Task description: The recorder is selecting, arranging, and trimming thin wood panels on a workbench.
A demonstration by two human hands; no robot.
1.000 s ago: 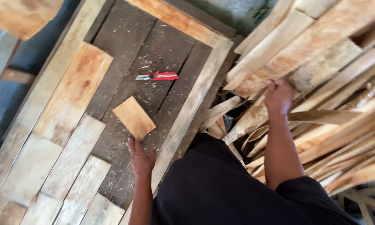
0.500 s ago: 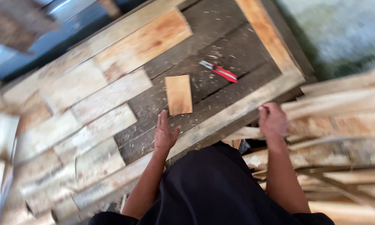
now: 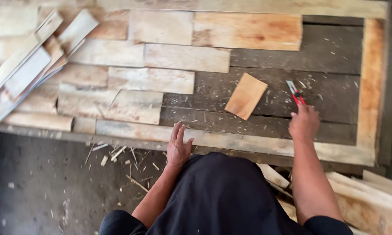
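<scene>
My left hand (image 3: 178, 146) lies flat on the pale front rail (image 3: 230, 141) of a large wooden panel, fingers apart, holding nothing. My right hand (image 3: 304, 124) reaches over the rail, its curled fingertips at the near end of a red-handled cutting tool (image 3: 296, 92) that lies on the dark backing boards (image 3: 331, 56). Whether the fingers grip the tool is hidden. A small light wooden tile (image 3: 246, 95) lies tilted on the dark boards between my hands, apart from both.
Several pale planks (image 3: 152, 80) cover the panel's left part. Loose slats (image 3: 26, 69) lie piled at its far left. More planks (image 3: 370, 196) are stacked at my lower right. Wood chips (image 3: 117, 156) litter the dark floor to my left.
My right hand left the plank pile at the right and came over to the red-handled tool. My left hand stayed on the front rail. The view swung around.
</scene>
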